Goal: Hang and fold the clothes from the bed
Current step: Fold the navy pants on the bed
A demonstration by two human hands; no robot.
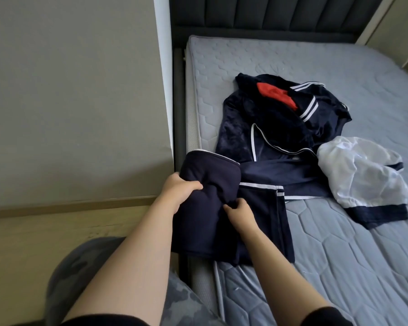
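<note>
Fingers (195,184) around soft navy garment (205,231) (white-piped edges)

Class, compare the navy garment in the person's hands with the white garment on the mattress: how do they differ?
The navy garment has white piping; the white garment has a navy hem. The left hand and right hand grip the navy garment; the white garment lies crumpled, untouched. Both combine navy and white.

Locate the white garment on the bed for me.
In the head view the white garment lies crumpled on the mattress, on the frame's right side, touching the right edge of the navy pile.
</note>
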